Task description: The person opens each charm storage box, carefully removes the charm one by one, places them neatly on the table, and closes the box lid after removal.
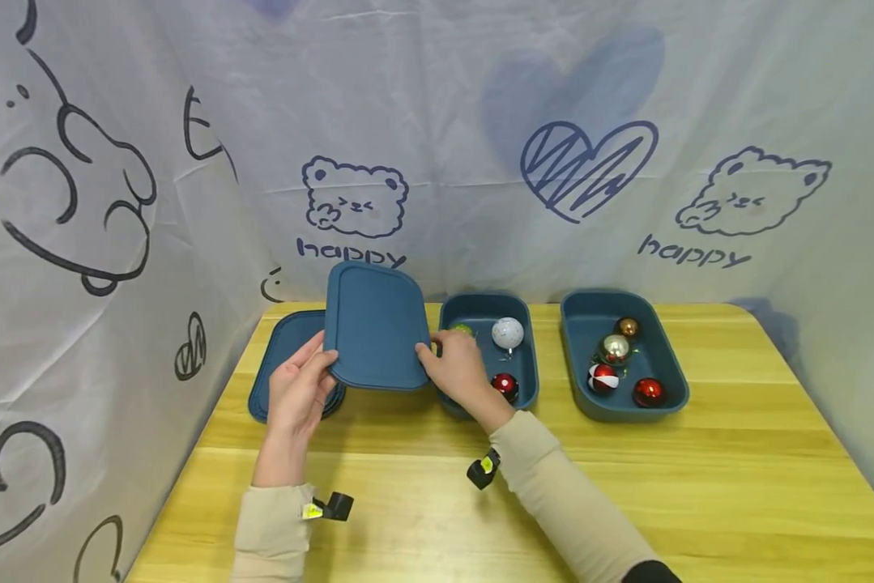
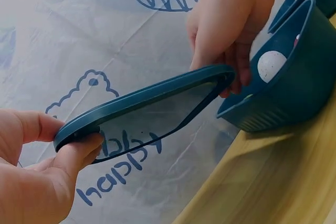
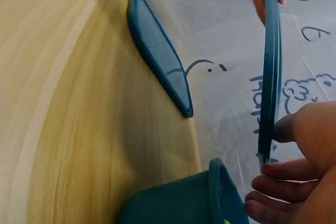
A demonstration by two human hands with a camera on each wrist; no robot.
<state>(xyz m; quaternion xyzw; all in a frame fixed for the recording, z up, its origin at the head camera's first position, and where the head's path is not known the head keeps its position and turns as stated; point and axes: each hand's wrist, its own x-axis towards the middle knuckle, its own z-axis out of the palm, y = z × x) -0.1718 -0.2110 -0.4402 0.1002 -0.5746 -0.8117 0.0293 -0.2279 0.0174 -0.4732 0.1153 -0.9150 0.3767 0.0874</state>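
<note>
A blue rectangular lid [image 1: 378,328] with rounded corners is held up, tilted, above the table by both hands. The left hand [image 1: 298,389] pinches its left edge, thumb on one face and fingers on the other, as the left wrist view shows. At the opposite edge, the right hand [image 1: 462,364] pinches it between thumb and fingers. That hand is over the left side of a blue box [image 1: 533,356], partly hiding it. Inside that box are a white ball ornament [image 1: 508,333], a dark red one [image 1: 505,386] and a partly hidden green one [image 1: 462,329].
Another blue lid [image 1: 276,356] lies on the wooden table [image 1: 393,478] at the left, partly behind the left hand. A second blue box [image 1: 673,368] stands to the right with several ornaments, including a red ball [image 1: 649,393]. A printed white cloth [image 1: 451,202] hangs behind.
</note>
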